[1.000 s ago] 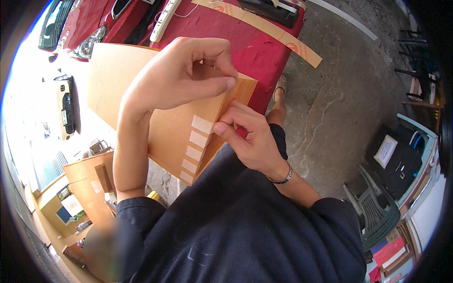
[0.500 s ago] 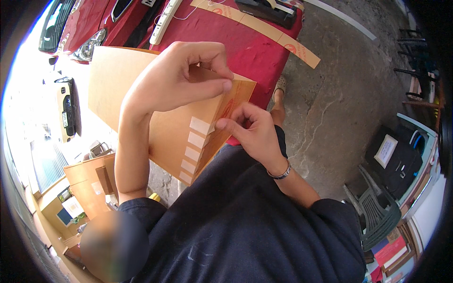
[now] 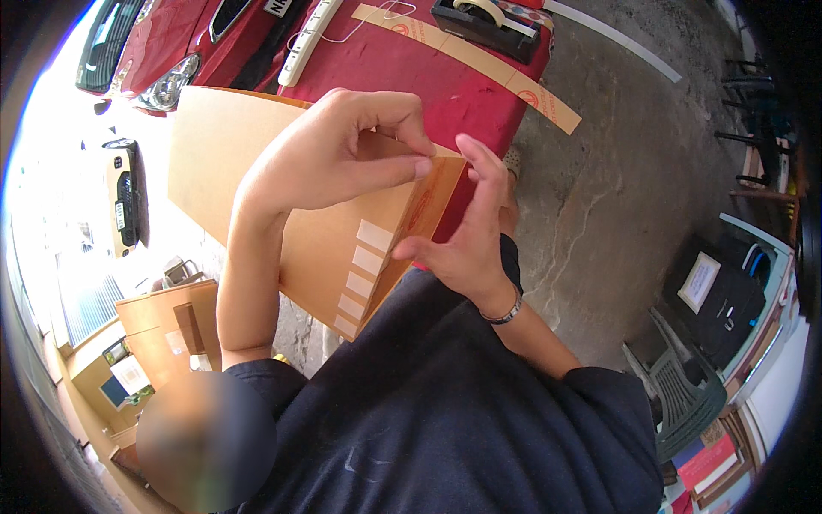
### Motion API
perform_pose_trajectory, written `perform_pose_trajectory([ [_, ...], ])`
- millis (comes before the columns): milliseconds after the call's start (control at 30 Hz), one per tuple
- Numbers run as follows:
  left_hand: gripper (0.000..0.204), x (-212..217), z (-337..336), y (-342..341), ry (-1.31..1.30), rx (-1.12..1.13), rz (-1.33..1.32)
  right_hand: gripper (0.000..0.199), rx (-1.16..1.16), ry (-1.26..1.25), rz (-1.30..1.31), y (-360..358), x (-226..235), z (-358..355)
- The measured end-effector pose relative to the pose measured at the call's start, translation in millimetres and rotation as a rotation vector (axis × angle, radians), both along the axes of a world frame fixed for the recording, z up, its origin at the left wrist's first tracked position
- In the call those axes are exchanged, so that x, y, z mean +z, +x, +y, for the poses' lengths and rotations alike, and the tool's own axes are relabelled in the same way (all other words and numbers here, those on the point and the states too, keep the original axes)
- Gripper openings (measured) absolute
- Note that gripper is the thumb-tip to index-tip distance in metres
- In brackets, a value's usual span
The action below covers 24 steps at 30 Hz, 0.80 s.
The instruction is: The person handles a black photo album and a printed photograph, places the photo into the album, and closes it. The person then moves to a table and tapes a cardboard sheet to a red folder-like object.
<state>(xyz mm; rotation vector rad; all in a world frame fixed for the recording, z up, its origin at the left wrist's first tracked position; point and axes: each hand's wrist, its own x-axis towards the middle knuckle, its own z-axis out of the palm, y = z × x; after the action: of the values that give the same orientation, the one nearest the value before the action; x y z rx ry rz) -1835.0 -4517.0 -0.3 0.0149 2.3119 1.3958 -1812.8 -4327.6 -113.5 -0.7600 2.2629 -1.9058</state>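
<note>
A large tan cardboard box [image 3: 321,248] stands tilted in front of me at the edge of the red-covered table. Several short pale strips of tape [image 3: 368,259] run in a row along its near right corner. My left hand [image 3: 342,154] is closed, its thumb and curled fingers pinching the box's upper edge close to the corner. On the box's narrow side my right hand [image 3: 471,236] is open, thumb and fingers spread wide. Its thumb tip lies by the upper tape strips and its fingers reach up past the top corner. No held thing shows in it.
On the red-covered table [image 3: 411,107] lie a long cardboard strip [image 3: 479,64], a black tape dispenser [image 3: 488,26] and a white power strip [image 3: 310,43]. A red car [image 3: 171,51] stands beyond at left. A dark green chair [image 3: 685,377] is at right, and flattened cardboard [image 3: 158,321] at lower left.
My right hand has opened from a pinch by the top tape strip, its fingers now extended upward. My left hand keeps its grip, and box and hand appear slightly farther right.
</note>
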Motion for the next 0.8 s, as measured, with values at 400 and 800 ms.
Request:
perform_pose_trajectory([
  [400,0.014,0.7,-0.1,-0.2,-0.016,-0.007,0.027,0.113,0.081,0.005,-0.024,-4.0,10.7,-2.5],
  [800,0.013,-0.9,3.9,-0.4,0.008,0.007,0.055,0.116,0.068,0.088,-0.014,0.7,41.2,-18.6],
])
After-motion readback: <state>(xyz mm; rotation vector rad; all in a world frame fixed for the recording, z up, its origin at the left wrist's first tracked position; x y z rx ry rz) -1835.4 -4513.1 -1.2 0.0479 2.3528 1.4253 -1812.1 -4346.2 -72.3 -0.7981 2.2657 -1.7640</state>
